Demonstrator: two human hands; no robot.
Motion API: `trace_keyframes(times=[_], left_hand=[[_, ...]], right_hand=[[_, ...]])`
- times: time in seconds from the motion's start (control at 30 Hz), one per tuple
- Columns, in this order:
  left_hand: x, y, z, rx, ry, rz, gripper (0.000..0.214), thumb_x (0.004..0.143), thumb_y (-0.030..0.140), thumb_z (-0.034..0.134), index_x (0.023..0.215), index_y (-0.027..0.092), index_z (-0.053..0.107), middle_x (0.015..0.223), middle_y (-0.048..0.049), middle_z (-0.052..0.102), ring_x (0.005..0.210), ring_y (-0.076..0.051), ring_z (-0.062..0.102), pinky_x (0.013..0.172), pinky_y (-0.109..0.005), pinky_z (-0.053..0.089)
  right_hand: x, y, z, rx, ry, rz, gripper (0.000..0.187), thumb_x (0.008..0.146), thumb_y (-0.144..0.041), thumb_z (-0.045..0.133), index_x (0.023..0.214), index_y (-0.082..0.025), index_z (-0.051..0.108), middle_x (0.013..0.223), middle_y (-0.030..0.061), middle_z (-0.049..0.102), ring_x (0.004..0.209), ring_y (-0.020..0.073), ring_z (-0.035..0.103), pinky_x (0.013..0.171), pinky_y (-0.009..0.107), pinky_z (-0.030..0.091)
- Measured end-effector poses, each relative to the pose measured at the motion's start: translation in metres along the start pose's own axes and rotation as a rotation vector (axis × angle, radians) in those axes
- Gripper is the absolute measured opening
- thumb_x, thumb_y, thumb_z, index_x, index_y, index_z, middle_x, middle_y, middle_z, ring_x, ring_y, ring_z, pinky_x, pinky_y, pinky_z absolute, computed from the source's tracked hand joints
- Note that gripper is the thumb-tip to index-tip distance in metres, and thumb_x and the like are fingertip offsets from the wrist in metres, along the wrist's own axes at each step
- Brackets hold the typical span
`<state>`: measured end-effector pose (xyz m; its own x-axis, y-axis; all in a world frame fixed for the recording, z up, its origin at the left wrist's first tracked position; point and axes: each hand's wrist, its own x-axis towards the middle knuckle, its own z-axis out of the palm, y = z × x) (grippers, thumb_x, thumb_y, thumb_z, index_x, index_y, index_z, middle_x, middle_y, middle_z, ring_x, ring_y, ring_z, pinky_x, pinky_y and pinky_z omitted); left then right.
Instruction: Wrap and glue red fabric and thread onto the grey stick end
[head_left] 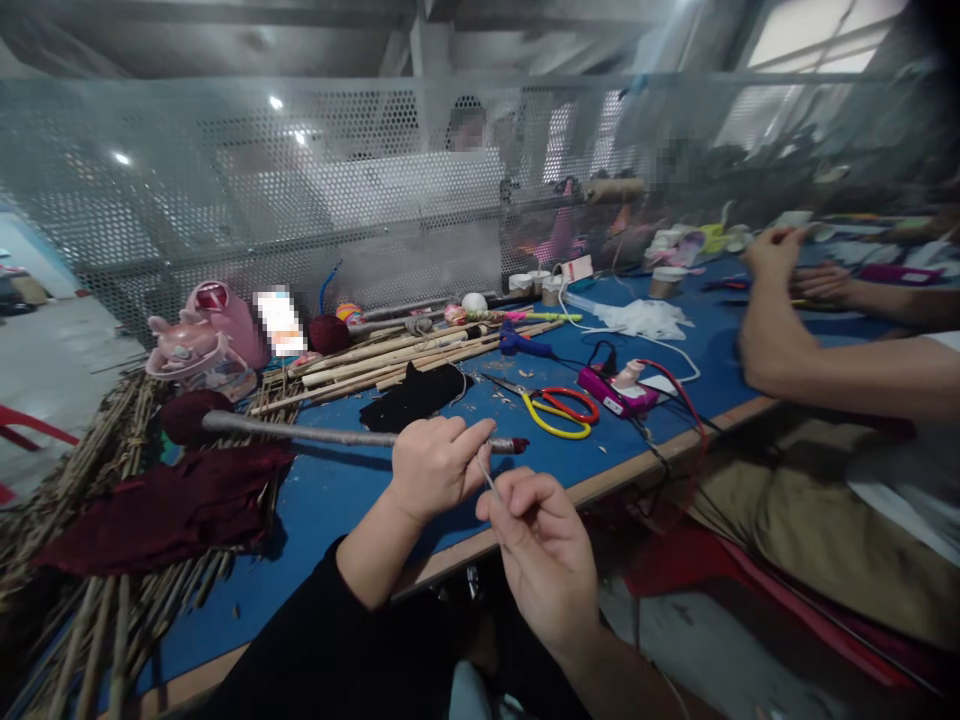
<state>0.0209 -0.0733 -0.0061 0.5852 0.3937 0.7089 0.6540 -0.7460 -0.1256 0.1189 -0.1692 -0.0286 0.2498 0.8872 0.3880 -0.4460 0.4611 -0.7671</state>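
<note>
My left hand (435,468) is wrapped round a long stick (315,431) covered in grey wrapping, near its right end. At the stick's far left sits a dark red, cloth-like ball (190,417); a dark red tip shows at the other end. A thin grey strip (488,478) runs from the stick to my right hand (544,550), which pinches it between thumb and fingers. Just beyond the stick lie scissors (561,410) with red and yellow handles, and a black cloth (414,397).
Bundled twigs (135,610) and a maroon cloth (169,510) cover the left side. Pale wooden sticks (397,355), a blue glue gun (525,343) and a purple power strip (615,392) with cables lie behind. A co-worker's arm (825,365) is at the right. A perforated screen (337,200) stands behind.
</note>
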Motion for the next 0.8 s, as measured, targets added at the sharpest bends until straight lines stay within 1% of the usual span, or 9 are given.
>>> trace_keyframes(times=[0.07, 0.13, 0.27, 0.47, 0.57, 0.63, 0.67, 0.73, 0.8], left_hand=[[0.0, 0.0, 0.001, 0.007, 0.002, 0.005, 0.029, 0.087, 0.033, 0.04, 0.105, 0.025, 0.061, 0.065, 0.0001, 0.059, 0.06, -0.014, 0.052, 0.056, -0.029, 0.032], [0.001, -0.002, 0.001, 0.013, 0.001, 0.006, 0.031, 0.087, 0.039, 0.041, 0.108, 0.025, 0.059, 0.067, -0.0002, 0.059, 0.062, -0.014, 0.052, 0.057, -0.029, 0.032], [0.003, -0.007, 0.001, 0.033, -0.026, 0.022, 0.037, 0.086, 0.047, 0.041, 0.111, 0.024, 0.056, 0.071, -0.0003, 0.06, 0.064, -0.014, 0.052, 0.058, -0.029, 0.032], [0.002, -0.008, 0.004, 0.081, -0.029, 0.065, 0.035, 0.087, 0.047, 0.038, 0.099, 0.021, 0.059, 0.067, 0.0, 0.057, 0.061, -0.014, 0.051, 0.056, -0.029, 0.03], [0.002, -0.008, 0.005, 0.098, -0.045, 0.083, 0.035, 0.087, 0.047, 0.037, 0.096, 0.021, 0.059, 0.065, 0.0005, 0.056, 0.06, -0.014, 0.05, 0.054, -0.03, 0.029], [0.003, -0.008, 0.005, 0.084, -0.08, 0.087, 0.036, 0.087, 0.049, 0.036, 0.092, 0.021, 0.059, 0.065, 0.0007, 0.056, 0.059, -0.014, 0.05, 0.053, -0.029, 0.029], [0.003, -0.009, 0.005, 0.069, -0.101, 0.087, 0.036, 0.087, 0.049, 0.036, 0.09, 0.021, 0.058, 0.065, 0.0008, 0.056, 0.059, -0.014, 0.051, 0.053, -0.029, 0.029], [0.005, -0.009, 0.005, 0.034, -0.132, 0.08, 0.036, 0.087, 0.048, 0.035, 0.088, 0.021, 0.058, 0.066, 0.0005, 0.058, 0.061, -0.014, 0.052, 0.053, -0.029, 0.03], [0.005, -0.009, 0.005, 0.001, -0.141, 0.064, 0.035, 0.088, 0.047, 0.034, 0.09, 0.02, 0.057, 0.069, -0.0001, 0.06, 0.063, -0.015, 0.054, 0.054, -0.028, 0.031]], right_hand=[[0.0, 0.0, 0.001, -0.009, 0.003, -0.015, 0.01, 0.081, -0.018, 0.054, 0.075, -0.022, 0.047, 0.076, -0.0004, 0.043, 0.072, 0.0135, 0.048, 0.069, 0.03, 0.04], [-0.001, 0.001, 0.001, -0.014, 0.003, -0.013, 0.01, 0.081, -0.019, 0.054, 0.075, -0.022, 0.047, 0.075, -0.0003, 0.042, 0.071, 0.0135, 0.046, 0.067, 0.029, 0.039], [-0.006, 0.003, -0.002, 0.032, -0.012, 0.039, 0.009, 0.082, -0.018, 0.053, 0.076, -0.022, 0.048, 0.077, -0.0003, 0.042, 0.069, 0.0124, 0.044, 0.062, 0.026, 0.037], [-0.008, 0.009, 0.004, 0.18, 0.038, 0.148, 0.011, 0.08, -0.02, 0.056, 0.075, -0.021, 0.046, 0.074, -0.0021, 0.041, 0.063, 0.0094, 0.042, 0.059, 0.023, 0.036], [-0.007, 0.01, 0.007, 0.162, 0.019, 0.167, 0.011, 0.08, -0.021, 0.055, 0.076, -0.022, 0.045, 0.074, -0.0026, 0.041, 0.062, 0.0089, 0.043, 0.058, 0.022, 0.037], [-0.01, 0.007, 0.004, 0.015, -0.051, 0.122, 0.009, 0.082, -0.02, 0.052, 0.076, -0.022, 0.046, 0.074, -0.0021, 0.044, 0.062, 0.01, 0.045, 0.058, 0.024, 0.039], [-0.013, 0.003, 0.0, -0.102, -0.115, 0.061, 0.007, 0.082, -0.021, 0.052, 0.077, -0.023, 0.048, 0.073, -0.0015, 0.046, 0.064, 0.0114, 0.048, 0.061, 0.026, 0.041], [-0.02, -0.007, -0.009, -0.356, -0.264, -0.13, 0.006, 0.081, -0.029, 0.053, 0.077, -0.024, 0.052, 0.074, 0.0003, 0.054, 0.073, 0.0169, 0.054, 0.073, 0.035, 0.044], [-0.019, -0.02, -0.021, -0.546, -0.307, -0.282, 0.02, 0.077, -0.046, 0.052, 0.073, -0.027, 0.054, 0.081, 0.0009, 0.061, 0.092, 0.0239, 0.056, 0.091, 0.047, 0.036]])
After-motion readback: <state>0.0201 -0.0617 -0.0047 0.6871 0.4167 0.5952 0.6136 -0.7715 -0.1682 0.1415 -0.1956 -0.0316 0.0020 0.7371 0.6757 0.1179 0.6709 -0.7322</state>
